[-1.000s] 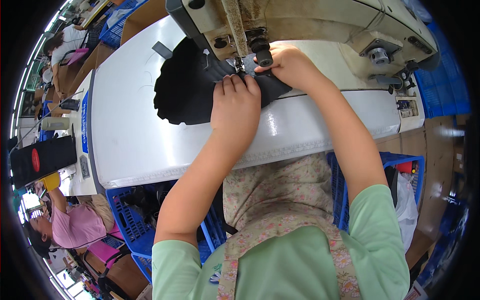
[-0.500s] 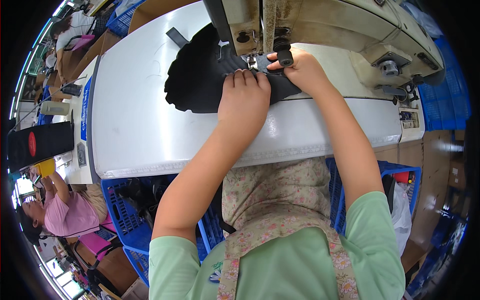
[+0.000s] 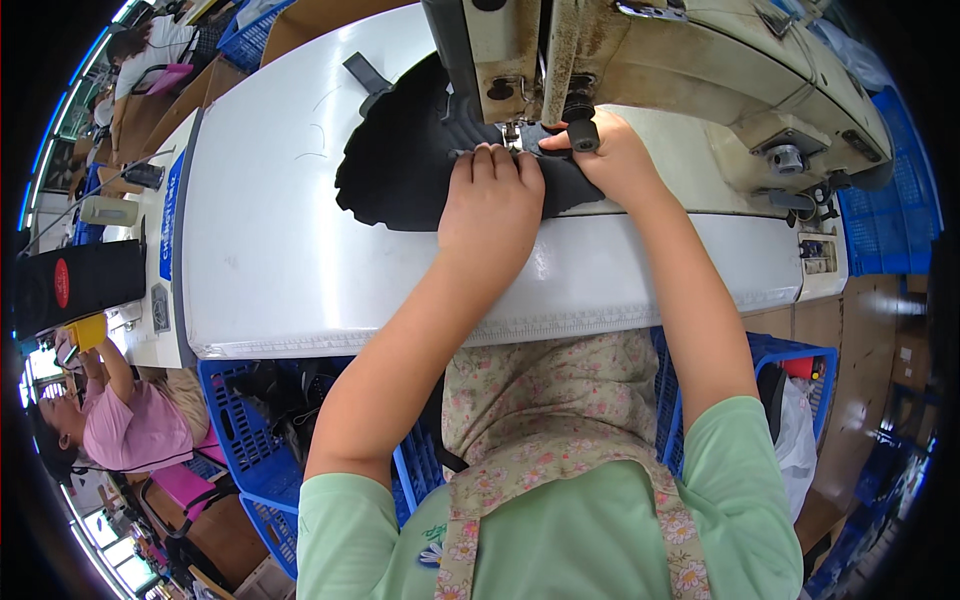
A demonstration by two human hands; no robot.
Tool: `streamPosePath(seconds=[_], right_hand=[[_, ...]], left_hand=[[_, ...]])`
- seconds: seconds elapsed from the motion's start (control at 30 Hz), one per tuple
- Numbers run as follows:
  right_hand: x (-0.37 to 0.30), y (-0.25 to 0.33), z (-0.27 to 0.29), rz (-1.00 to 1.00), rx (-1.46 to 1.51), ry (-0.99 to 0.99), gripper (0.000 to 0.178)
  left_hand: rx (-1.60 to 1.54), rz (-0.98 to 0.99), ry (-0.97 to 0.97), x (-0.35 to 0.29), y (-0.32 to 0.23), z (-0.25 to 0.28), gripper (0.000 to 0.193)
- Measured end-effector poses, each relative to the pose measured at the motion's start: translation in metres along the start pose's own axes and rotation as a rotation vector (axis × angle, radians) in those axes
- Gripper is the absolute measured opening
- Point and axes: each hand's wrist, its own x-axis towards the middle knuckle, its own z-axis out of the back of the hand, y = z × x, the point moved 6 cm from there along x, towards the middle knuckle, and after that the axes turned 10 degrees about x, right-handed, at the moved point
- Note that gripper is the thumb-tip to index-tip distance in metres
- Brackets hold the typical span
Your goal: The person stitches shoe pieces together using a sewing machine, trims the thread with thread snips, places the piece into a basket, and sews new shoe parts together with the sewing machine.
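A black fabric piece (image 3: 395,150) with a wavy edge lies under the sewing machine's needle area, a small tab (image 3: 367,73) sticking out at its far left. The metal presser foot (image 3: 513,135) stands on it, beside a greyish patch. Flat on the fabric, just on the near side of the foot, rests my left hand (image 3: 492,205), fingers stretched out side by side. My right hand (image 3: 620,165) is at the foot's right, its thumb and finger closed at the fabric. A dark round knob (image 3: 583,135) on the machine hides part of those fingers.
The cream machine head (image 3: 690,60) arches over the white table (image 3: 270,250). Blue crates (image 3: 250,430) with dark items stand below it at the left, and another crate (image 3: 800,350) at the right. Two people sit at the left, one in a pink shirt (image 3: 135,430).
The whole view has shifted slightly, with the machine appearing a little lower and further right. Both hands stay at the presser foot on the fabric, with hardly any visible movement.
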Motion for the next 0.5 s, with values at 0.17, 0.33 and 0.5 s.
streamPosePath(seconds=[0.17, 0.33, 0.5], right_hand=[[-0.004, -0.003, 0.0, 0.029, 0.019, -0.023, 0.025], [-0.006, 0.006, 0.001, 0.059, -0.021, -0.005, 0.027], [-0.014, 0.032, -0.005, 0.066, -0.022, 0.119, 0.026]], left_hand=[[-0.047, 0.032, -0.004, -0.003, 0.001, 0.007, 0.038], [-0.09, 0.082, 0.129, -0.005, 0.008, 0.006, 0.039], [-0.23, -0.114, 0.04, -0.014, 0.047, -0.002, 0.043]])
